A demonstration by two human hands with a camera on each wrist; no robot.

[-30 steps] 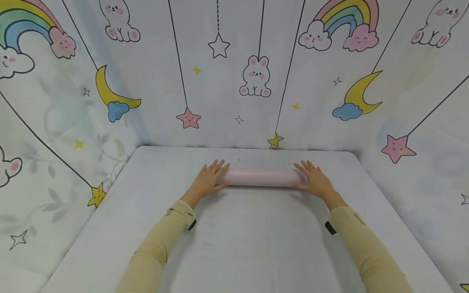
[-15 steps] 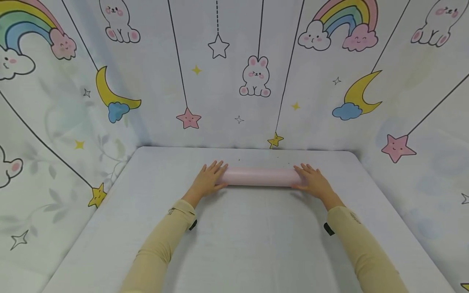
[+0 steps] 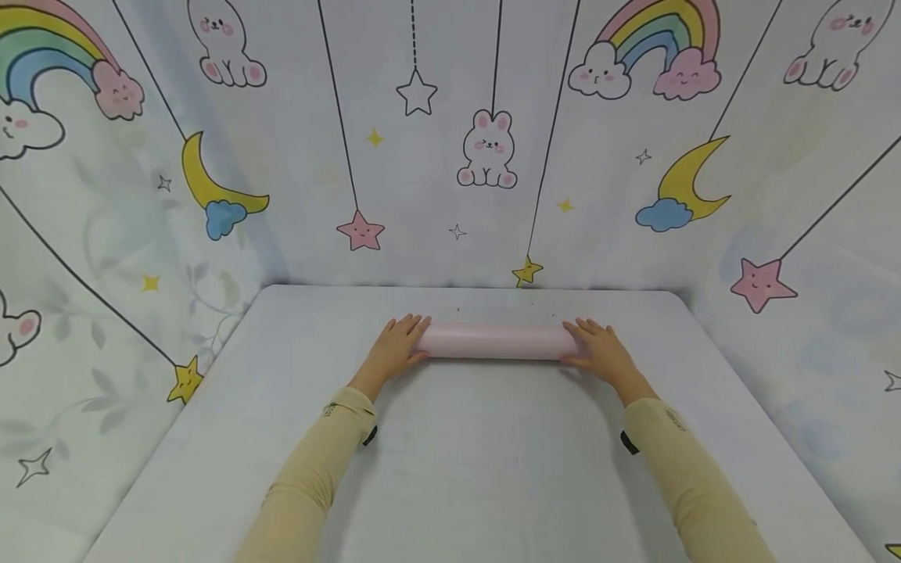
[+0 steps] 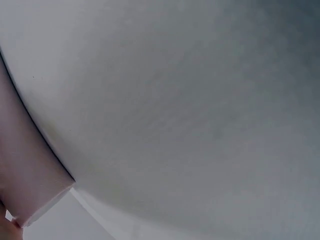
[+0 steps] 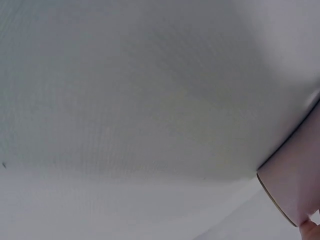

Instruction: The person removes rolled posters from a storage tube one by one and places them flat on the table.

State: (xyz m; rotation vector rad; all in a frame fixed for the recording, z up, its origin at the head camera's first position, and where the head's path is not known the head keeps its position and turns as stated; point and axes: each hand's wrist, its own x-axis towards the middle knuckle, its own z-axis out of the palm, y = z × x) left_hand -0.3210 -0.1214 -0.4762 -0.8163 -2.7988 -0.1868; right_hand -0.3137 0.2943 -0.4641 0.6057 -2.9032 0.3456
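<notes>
A smooth pink roll lies crosswise near the far side of the white table. My left hand holds its left end, fingers over the top and thumb along the near side. At the opposite end, my right hand holds it the same way, partly covering that end. In the left wrist view the roll shows its pale end, with a bit of the hand at the lower left corner. Fingertips touch the rim of the roll in the right wrist view.
The white tabletop stretches from the forearms to its rounded far corners. Behind and beside it hangs a white cloth printed with rainbows, moons, stars and rabbits. Dark bands sit at both wrists under the light sleeves.
The fingers of both hands have drawn closer together on the roll's ends. My right forearm has shifted slightly inward. The roll stays in nearly the same place, and the head view has tilted a little.
</notes>
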